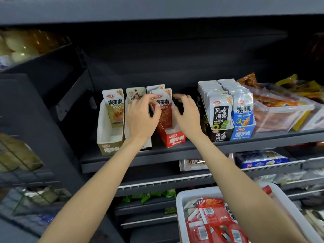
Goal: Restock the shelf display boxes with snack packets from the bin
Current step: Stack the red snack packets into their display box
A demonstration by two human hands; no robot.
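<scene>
A red display box (175, 139) stands on the middle shelf with two red-and-white snack packets upright in it. My left hand (141, 114) reaches over the box beside it and pinches the front red packet (165, 118) at its left edge. My right hand (186, 113) hovers at the packet's right side, fingers loosely curled and holding nothing. To the left, a tan box (108, 148) holds one tan packet (114, 107). A white packet (135, 95) stands in the box behind my left hand. The white bin (180, 207) at the lower right holds several red packets (210, 218).
Right of the red box stand a full black box (220, 135) and a full blue box (242, 134), then a clear tub (284, 118) of orange snacks. The shelf edge (157, 155) runs below the boxes. Lower shelves hold more packets. A dark shelf upright stands at the left.
</scene>
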